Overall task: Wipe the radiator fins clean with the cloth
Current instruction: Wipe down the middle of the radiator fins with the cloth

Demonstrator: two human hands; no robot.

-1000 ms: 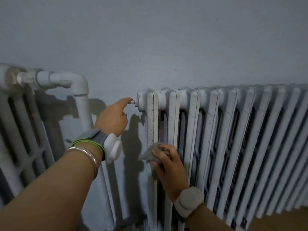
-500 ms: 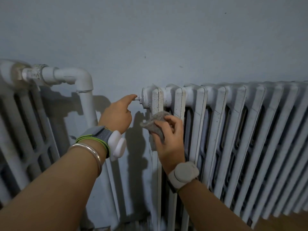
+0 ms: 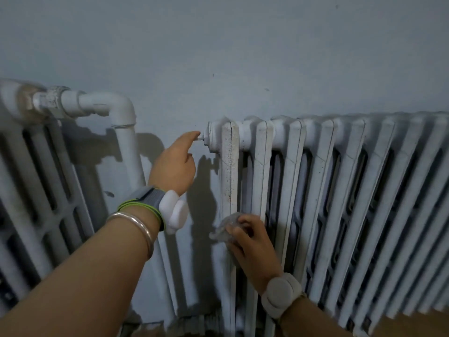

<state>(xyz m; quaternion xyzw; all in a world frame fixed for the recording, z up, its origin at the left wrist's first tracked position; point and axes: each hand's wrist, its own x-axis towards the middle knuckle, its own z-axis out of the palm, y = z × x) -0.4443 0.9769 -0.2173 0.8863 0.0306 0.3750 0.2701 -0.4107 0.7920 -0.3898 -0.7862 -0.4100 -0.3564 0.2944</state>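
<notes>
Cloth (image 3: pixel 223 228) is bunched up in the right hand (image 3: pixel 252 242). The fingers curl round it and press it on the front of the first fin (image 3: pixel 229 176) of the radiator (image 3: pixel 340 190), about halfway down. The left hand (image 3: pixel 173 166) is up by the top corner. Its pointing finger is straight and touches the little pin (image 3: pixel 200 139) on the round end cap (image 3: pixel 213 138). The other fingers fold under. I cannot tell if the thumb pinches the pin too.

This looks like the start of the job. Only the end fin is under the cloth, and many fins wait to the right. To wipe well, I think the hand should press flat and slide in long strokes from top to bottom, so the dark specks come off. Then it could fold the cloth thin and push it into the dark gap (image 3: pixel 245 181) beside the fin.

Edges matter here. The fin has a hard, narrow front, and the gaps are slim, so fingers could get scraped or stuck. There is open room on the left, with bare wall (image 3: pixel 194 215) between this fin and the upright pipe (image 3: pixel 126 147). The right side is packed with fins. Down low, the floor (image 3: pixel 413 324) will stop the stroke.
</notes>
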